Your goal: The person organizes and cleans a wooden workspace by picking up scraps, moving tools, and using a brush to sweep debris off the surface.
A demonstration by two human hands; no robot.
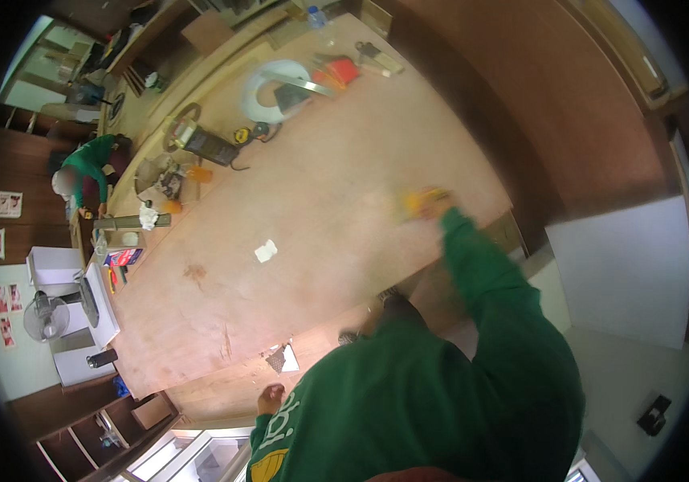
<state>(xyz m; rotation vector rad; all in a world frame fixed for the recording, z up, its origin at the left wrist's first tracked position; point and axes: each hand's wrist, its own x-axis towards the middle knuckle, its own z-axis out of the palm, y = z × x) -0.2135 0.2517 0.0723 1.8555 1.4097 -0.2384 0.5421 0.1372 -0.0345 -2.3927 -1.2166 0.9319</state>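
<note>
My right hand [442, 206] reaches out over the near right part of the big wooden tabletop [312, 209]. Its fingers close on a yellow object [420, 202], low at the board's surface; motion blur hides its exact kind. Down by my left side, off the table's near edge, is my left hand [271, 398], fingers loosely bent, with nothing visible in it. A small white piece of paper or cloth [265, 251] lies on the tabletop, well left of my right hand.
Along the far side stand a rectangular metal can [206, 145], a yellow tape measure [242, 136], a white coil [256, 88], a red item [343, 72] and a bottle [317, 18]. A person in green [91, 165] bends at the far left. A fan [46, 316] stands left.
</note>
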